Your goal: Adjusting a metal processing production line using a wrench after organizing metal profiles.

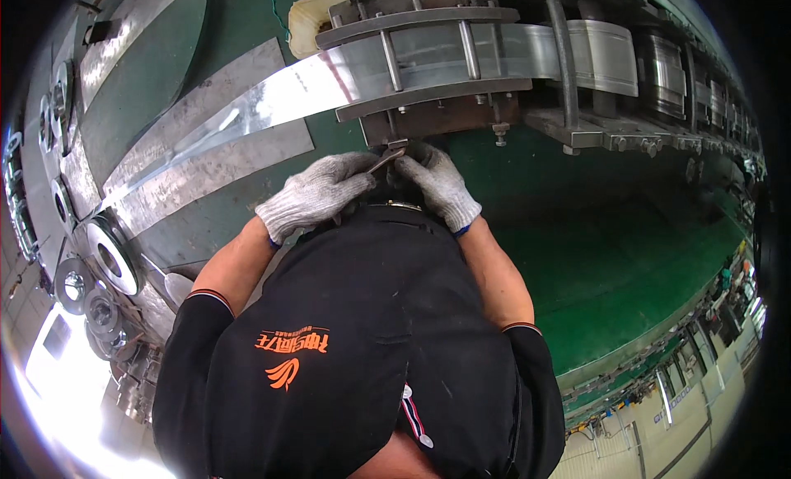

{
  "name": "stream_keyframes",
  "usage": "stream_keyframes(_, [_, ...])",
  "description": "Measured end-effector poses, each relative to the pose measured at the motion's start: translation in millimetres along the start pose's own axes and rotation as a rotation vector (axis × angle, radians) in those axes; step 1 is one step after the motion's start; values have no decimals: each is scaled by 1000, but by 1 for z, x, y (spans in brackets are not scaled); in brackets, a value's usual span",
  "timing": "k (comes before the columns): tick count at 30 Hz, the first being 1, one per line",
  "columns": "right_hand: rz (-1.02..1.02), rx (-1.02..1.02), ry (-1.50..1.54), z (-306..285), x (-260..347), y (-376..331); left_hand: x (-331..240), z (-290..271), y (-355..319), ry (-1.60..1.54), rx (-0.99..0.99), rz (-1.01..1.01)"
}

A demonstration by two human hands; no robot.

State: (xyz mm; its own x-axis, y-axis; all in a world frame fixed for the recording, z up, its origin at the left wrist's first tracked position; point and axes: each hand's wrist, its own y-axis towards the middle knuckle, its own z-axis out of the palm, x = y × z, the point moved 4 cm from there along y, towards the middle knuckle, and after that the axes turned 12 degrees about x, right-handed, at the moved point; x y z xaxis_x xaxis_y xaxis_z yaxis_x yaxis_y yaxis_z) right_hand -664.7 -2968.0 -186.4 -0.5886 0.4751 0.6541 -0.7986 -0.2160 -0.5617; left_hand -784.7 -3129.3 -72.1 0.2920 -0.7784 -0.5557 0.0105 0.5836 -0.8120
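- Wears black polo shirt (329, 293).
- Grips slim metal tool (386, 159) in closed fingers of left hand (328, 186).
- Aims its long axis diagonally forward-right.
- Curls right hand (438, 180) near its tip; cannot tell if holding.

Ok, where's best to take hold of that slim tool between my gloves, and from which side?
Probably near its lower-left end, coming from the left. The slim tool slants toward upper right; the left grip meets its lower end, while the right grip is by its upper tip.

Metal plate (463, 116) blocks above right hand (437, 180), rod (563, 63) blocks upper right; passable over green surface (610, 265), right of frame.
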Motion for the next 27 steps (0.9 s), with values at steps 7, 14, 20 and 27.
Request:
stream_keyframes(7, [-7, 19, 63, -2, -6, 0, -18, 4, -15, -174, 92, -44])
stream_keyframes(14, [18, 10, 18, -6, -8, 1, 6, -16, -21, -64, 149, 9])
stream_keyframes(20, [-23, 18, 19, 1, 3, -1, 64, -23, 28, -31, 96, 166])
stream_keyframes(27, [-21, 20, 57, 0, -1, -1, 79, -27, 53, -31, 147, 131])
